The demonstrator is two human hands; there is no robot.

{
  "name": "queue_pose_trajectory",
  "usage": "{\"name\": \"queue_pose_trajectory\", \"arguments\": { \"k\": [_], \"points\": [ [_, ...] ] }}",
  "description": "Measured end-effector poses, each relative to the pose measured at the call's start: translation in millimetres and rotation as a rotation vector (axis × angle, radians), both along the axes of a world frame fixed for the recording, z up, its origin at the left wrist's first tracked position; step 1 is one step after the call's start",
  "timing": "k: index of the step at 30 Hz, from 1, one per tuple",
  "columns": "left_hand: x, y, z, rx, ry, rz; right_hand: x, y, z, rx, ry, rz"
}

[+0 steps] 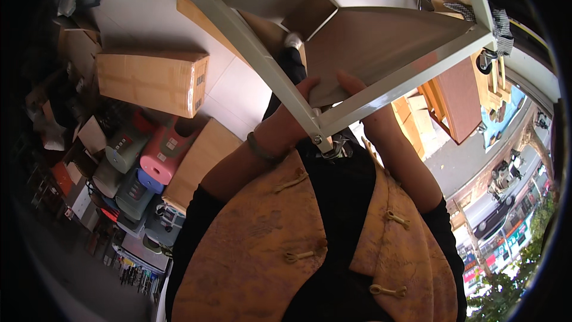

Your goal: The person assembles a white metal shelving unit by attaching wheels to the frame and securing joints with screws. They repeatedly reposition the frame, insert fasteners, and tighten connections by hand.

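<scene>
I hold an upturned table close to my chest. Its pale grey metal frame [250, 48] meets at a corner just in front of me, and a brown board [387, 42] lies inside the frame. My left hand [292, 116], with a band on the wrist, grips the left bar near the corner. Gripping the right bar, my right hand [360, 98] has its fingers curled over the edge of the board. A small caster [337, 146] hangs under the corner, and another caster [485, 59] sits at the far right end. I wear a tan vest over black sleeves.
A long cardboard box [149, 80] lies on the pale floor to the left. Below it are coloured rolls [161, 158] and a flat wooden panel [199, 161]. Wooden furniture parts [459, 98] are stacked on the right, with a street and parked vehicles beyond.
</scene>
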State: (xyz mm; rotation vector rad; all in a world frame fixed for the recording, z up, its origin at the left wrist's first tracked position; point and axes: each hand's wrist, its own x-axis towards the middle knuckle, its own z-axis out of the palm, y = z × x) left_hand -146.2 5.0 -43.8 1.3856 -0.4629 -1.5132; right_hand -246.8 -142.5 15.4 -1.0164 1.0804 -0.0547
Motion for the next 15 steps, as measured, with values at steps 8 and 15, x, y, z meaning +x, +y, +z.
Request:
{"name": "queue_pose_trajectory", "arguments": {
  "k": [8, 15],
  "points": [
    [3.7, -15.1, 32.3, 0.038, 0.16, 0.082, -10.0, 5.1, -2.2, -0.005, 0.087, 0.07],
    [7.5, -39.6, 52.1, 0.436, 0.717, 0.425, -21.0, 6.9, -4.5, -0.028, 0.113, 0.113]
  ]
}}
